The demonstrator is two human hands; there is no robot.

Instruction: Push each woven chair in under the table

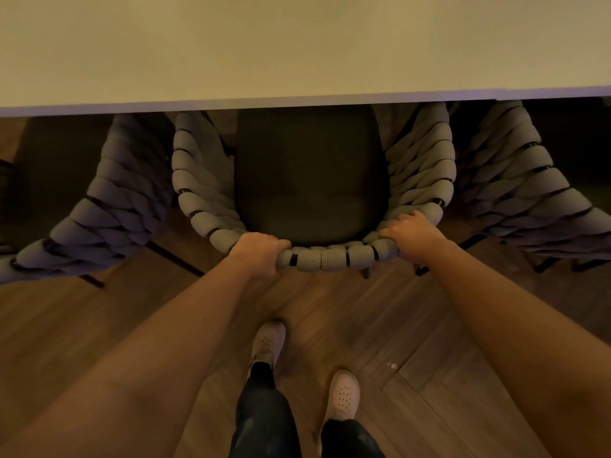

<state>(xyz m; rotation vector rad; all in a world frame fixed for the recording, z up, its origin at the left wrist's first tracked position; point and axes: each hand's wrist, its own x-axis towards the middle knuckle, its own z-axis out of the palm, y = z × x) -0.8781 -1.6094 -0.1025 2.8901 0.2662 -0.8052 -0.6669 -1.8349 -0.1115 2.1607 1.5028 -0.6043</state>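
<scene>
1. Nearest, the person is standing on the wooden floor (380,325) in two light shoes. The left shoe (267,342) is standing a step farther than the right shoe (344,395).
2. Bare floor is lying open around the feet, and a strip of it is showing between the person and the chair back.
3. Both bare arms are reaching forward. The left hand (261,256) is gripping the near rim of the middle woven chair (330,259), with the fingers curled over the top of it. The right hand (410,236) is gripping the same rim more to the right, where it is bending toward the far side.
4. The dark seat cushion (310,180) of this chair is lying partly under the table edge, while the curved back is standing outside, on the near side.
5. On the left, a second woven chair (109,206) is standing just beside it, with a narrow gap of floor between them. On the right, a third woven chair (535,200) is standing very near. I cannot tell if the sides are touching.
6. Farthest, the pale table (297,44) is filling the far part of the view. Its near edge is running straight across from left to right above all three chairs.
</scene>
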